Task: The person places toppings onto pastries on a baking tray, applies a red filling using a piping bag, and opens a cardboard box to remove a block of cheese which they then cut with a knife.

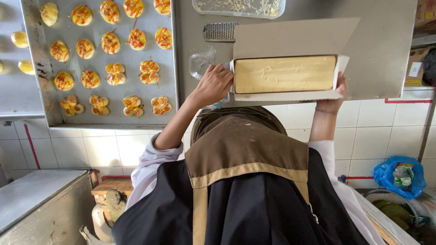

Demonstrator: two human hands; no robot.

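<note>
Two hands (213, 84) (338, 88) grip cheese box (290, 95); right fingers hidden.

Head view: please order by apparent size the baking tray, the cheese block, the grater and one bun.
1. Baking tray
2. Cheese block, though it lies nearer the camera
3. Grater
4. Bun

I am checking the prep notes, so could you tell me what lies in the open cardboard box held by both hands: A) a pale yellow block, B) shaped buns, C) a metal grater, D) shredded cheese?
A: the open cardboard box holds a single pale yellow block, gripped by the left hand and right hand.
</note>
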